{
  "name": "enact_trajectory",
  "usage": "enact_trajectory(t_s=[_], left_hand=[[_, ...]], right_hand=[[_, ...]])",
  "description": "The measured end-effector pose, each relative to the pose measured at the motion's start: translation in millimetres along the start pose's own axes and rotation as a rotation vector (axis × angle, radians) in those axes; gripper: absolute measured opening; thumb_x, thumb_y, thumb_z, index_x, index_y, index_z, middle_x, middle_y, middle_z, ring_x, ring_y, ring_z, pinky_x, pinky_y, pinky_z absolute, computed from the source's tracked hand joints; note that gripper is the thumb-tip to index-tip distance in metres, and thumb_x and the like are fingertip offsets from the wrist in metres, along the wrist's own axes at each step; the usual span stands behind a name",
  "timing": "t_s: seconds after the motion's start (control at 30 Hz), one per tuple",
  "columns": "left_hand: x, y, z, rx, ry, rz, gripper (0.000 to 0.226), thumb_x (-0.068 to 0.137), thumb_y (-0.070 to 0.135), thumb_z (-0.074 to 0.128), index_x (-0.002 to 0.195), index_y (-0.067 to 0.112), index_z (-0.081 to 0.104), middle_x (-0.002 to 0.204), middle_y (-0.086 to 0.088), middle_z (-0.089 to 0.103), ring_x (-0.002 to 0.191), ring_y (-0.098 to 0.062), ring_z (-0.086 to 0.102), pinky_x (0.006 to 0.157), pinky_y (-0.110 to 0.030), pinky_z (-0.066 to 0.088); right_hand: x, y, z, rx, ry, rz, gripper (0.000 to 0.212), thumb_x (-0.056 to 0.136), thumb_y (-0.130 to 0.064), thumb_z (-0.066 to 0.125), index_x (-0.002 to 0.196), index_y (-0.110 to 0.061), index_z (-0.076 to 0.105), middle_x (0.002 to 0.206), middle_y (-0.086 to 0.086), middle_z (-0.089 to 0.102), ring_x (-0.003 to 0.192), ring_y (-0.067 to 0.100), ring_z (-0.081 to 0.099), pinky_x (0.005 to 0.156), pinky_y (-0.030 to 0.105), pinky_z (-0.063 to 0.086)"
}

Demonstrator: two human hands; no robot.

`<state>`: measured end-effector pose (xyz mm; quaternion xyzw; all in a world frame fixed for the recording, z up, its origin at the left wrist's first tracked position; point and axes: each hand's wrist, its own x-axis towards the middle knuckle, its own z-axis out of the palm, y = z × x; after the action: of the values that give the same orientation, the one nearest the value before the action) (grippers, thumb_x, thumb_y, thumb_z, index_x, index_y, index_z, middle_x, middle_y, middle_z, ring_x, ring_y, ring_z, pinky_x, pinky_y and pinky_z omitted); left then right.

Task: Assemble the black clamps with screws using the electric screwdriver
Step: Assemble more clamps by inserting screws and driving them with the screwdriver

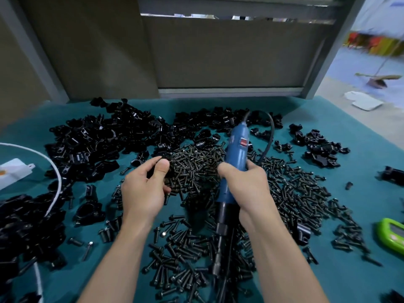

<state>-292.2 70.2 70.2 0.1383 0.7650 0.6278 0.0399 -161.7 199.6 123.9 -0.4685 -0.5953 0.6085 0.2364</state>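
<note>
A teal-covered table (371, 193) stands before a grey partition. Black clamps (91, 138) are heaped along its far edge and left side, and screws (290, 193) spread across the middle toward the near edge. The left hand (142, 189) pinches a small black part (156, 164) over the screws; it is too blurred to identify. The right hand (247, 186) is wrapped around the blue screwdriver (237, 147), its bit pointing to the near edge. A green gadget (391, 235) lies at the right edge.
</note>
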Motion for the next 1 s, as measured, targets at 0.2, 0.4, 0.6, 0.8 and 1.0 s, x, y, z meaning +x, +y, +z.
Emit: enact_trajectory(t_s=[0.2,0.4,0.6,0.8,1.0], left_hand=[[1,-1,-1,0.002,0.027,0.004,0.036,0.099,0.050,0.063,0.129,0.033,0.072,0.065,0.010,0.072,0.057,0.000,0.068,0.064,-0.024,0.044],[5,-3,-4,0.040,0.036,0.012,0.033,0.099,0.053,0.061,0.127,0.037,0.071,0.059,0.014,0.071,0.057,0.003,0.068,0.063,-0.027,0.043],[8,-5,-6,0.039,0.044,0.003,0.037,0.097,0.057,0.060,0.127,0.038,0.070,0.058,0.010,0.070,0.056,0.000,0.067,0.063,-0.027,0.042],[9,-5,-4,0.053,0.048,0.006,0.031,0.098,0.055,0.061,0.124,0.040,0.071,0.057,0.009,0.070,0.047,0.002,0.061,0.057,-0.027,0.040],[9,-5,-5,0.051,0.038,0.009,0.036,0.097,0.056,0.060,0.127,0.038,0.071,0.056,0.009,0.070,0.052,0.000,0.066,0.061,-0.027,0.041]], right_hand=[[-5,-13,1,0.696,-0.379,0.011,0.023,0.094,-0.023,0.056,0.115,-0.018,0.064,0.095,0.013,0.069,0.079,0.028,0.068,0.072,0.045,0.060],[-1,-15,8,0.812,-0.522,0.094,0.040,0.105,-0.045,0.041,0.122,-0.016,0.063,0.102,0.015,0.067,0.073,0.025,0.056,0.067,0.039,0.052],[9,-14,9,0.834,-0.520,0.166,0.044,0.098,-0.048,0.045,0.113,-0.016,0.069,0.093,0.012,0.064,0.063,0.023,0.055,0.062,0.035,0.049],[12,-14,12,0.769,-0.486,0.178,0.056,0.095,-0.066,0.051,0.107,-0.017,0.073,0.089,0.010,0.067,0.057,0.023,0.055,0.057,0.033,0.050],[7,-17,12,0.710,-0.470,0.174,0.061,0.096,-0.070,0.047,0.110,-0.016,0.070,0.090,0.010,0.068,0.059,0.024,0.056,0.059,0.033,0.052]])
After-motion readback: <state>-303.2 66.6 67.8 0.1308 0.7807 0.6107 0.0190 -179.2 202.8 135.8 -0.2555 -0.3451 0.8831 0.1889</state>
